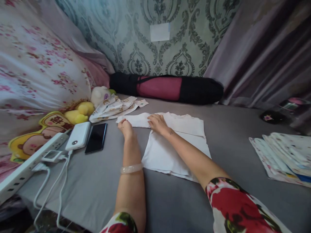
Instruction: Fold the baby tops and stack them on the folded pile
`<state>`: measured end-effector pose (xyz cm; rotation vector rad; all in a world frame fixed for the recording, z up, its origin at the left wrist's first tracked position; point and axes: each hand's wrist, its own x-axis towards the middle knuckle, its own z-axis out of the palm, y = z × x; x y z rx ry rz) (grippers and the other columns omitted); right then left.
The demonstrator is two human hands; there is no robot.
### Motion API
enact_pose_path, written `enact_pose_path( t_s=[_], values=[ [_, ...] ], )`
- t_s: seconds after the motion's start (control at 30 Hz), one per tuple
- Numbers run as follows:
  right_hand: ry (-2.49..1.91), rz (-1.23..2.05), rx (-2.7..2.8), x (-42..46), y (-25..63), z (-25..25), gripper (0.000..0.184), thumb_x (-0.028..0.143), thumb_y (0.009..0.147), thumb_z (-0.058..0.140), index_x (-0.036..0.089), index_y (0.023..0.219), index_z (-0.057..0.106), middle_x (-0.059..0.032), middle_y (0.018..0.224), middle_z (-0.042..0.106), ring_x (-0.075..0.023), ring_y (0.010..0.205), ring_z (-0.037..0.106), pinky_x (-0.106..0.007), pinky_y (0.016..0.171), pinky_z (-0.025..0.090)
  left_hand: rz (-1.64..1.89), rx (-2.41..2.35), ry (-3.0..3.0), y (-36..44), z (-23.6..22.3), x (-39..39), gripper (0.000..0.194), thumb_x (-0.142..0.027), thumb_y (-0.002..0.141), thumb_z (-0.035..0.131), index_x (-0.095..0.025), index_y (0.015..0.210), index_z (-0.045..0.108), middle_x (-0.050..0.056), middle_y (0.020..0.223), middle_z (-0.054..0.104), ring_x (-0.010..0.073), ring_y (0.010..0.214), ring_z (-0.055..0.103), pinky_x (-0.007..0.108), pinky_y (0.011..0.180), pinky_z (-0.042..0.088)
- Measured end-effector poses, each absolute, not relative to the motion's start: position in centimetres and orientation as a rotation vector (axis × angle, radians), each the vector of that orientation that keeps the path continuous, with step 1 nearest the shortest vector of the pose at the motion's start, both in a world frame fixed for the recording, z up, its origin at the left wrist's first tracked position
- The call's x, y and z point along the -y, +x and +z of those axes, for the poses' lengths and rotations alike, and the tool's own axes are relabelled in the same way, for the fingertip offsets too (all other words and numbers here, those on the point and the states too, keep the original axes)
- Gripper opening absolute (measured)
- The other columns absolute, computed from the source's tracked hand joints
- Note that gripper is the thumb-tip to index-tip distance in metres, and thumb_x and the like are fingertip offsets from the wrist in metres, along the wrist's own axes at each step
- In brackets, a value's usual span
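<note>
A small white garment (pixel 170 145) lies spread on the grey bed sheet (pixel 230 129) in front of me. My left hand (pixel 125 128) pinches the end of its left sleeve, fingers curled closed on the cloth. My right hand (pixel 157 123) rests on the same sleeve near the shoulder, fingers bent and pressing the fabric down. A pale bangle (pixel 131 168) sits on my left forearm. Both my sleeves are floral red and white.
A black phone (pixel 96 138), a white power bank (pixel 78 135), a power strip (pixel 29 161) with cables and plush toys (pixel 79 113) lie at left. A patterned cloth (pixel 114 106) lies behind them. Folded patterned clothes (pixel 284 155) are stacked at right. A black-and-red roll (pixel 167 87) lies along the wall.
</note>
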<state>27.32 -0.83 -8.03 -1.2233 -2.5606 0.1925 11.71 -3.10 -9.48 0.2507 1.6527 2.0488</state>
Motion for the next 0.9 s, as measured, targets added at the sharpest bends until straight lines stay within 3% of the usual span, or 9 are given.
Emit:
enact_pose_path(
  t_s=[0.17, 0.4, 0.57, 0.67, 0.8, 0.9],
  values=[
    [-0.989, 0.250, 2.712, 1.9, 21.5, -8.9, 0.025, 0.025, 0.096, 0.046, 0.021, 0.112, 0.064, -0.0080, 0.117, 0.062, -0.0229, 0.112, 0.050, -0.037, 0.094, 0.034, 2.208, -1.698, -0.063, 10.1, -10.1, 3.1, 0.024, -0.010, 0.070, 0.045, -0.018, 0.092, 0.046, 0.001, 0.085, 0.053, 0.0151, 0.087, 0.058, 0.030, 0.082, 0.049],
    [-1.095, 0.180, 2.652, 1.9, 18.5, -10.3, 0.027, 0.015, 0.095, 0.038, 0.018, 0.106, 0.063, -0.0112, 0.117, 0.058, -0.0231, 0.107, 0.051, -0.034, 0.086, 0.040, 2.218, -1.749, 0.079, 9.8, -11.5, 2.5, 0.042, -0.014, 0.067, 0.046, -0.020, 0.108, 0.051, 0.003, 0.094, 0.057, 0.0182, 0.095, 0.060, 0.033, 0.086, 0.049],
    [-1.169, 0.394, 2.512, 1.0, 19.2, -9.8, 0.031, 0.023, 0.099, 0.033, 0.021, 0.109, 0.063, -0.0078, 0.114, 0.061, -0.0190, 0.105, 0.056, -0.029, 0.084, 0.043, 2.206, -1.726, 0.245, 9.8, -12.2, 1.3, 0.033, -0.021, 0.072, 0.051, -0.019, 0.104, 0.059, 0.004, 0.098, 0.059, 0.0178, 0.099, 0.059, 0.030, 0.088, 0.048],
    [-1.001, 0.545, 2.570, 0.4, 20.0, -9.5, 0.028, 0.026, 0.097, 0.040, 0.022, 0.107, 0.066, -0.0054, 0.112, 0.065, -0.0177, 0.103, 0.059, -0.027, 0.085, 0.043, 2.146, -1.681, 0.260, 9.8, -12.0, 0.7, 0.031, -0.024, 0.075, 0.056, -0.017, 0.104, 0.062, 0.004, 0.096, 0.061, 0.0169, 0.094, 0.060, 0.030, 0.087, 0.049],
    [-0.837, 0.655, 2.589, -0.8, 21.8, -9.2, 0.028, 0.025, 0.096, 0.044, 0.023, 0.109, 0.068, -0.0033, 0.113, 0.069, -0.0165, 0.105, 0.060, -0.026, 0.091, 0.042, 2.144, -1.671, 0.161, 9.8, -11.6, 0.6, 0.052, -0.018, 0.076, 0.057, -0.019, 0.127, 0.051, 0.006, 0.105, 0.062, 0.0161, 0.090, 0.063, 0.029, 0.083, 0.051],
    [-0.978, 0.599, 2.479, -2.1, 24.0, -8.9, 0.030, 0.022, 0.095, 0.044, 0.021, 0.112, 0.069, -0.0050, 0.118, 0.069, -0.0171, 0.109, 0.060, -0.026, 0.094, 0.041, 2.137, -1.741, 0.324, 10.0, -11.7, 0.9, 0.062, -0.015, 0.074, 0.057, -0.021, 0.135, 0.046, 0.008, 0.115, 0.060, 0.0185, 0.099, 0.063, 0.031, 0.089, 0.051]
  ],
)
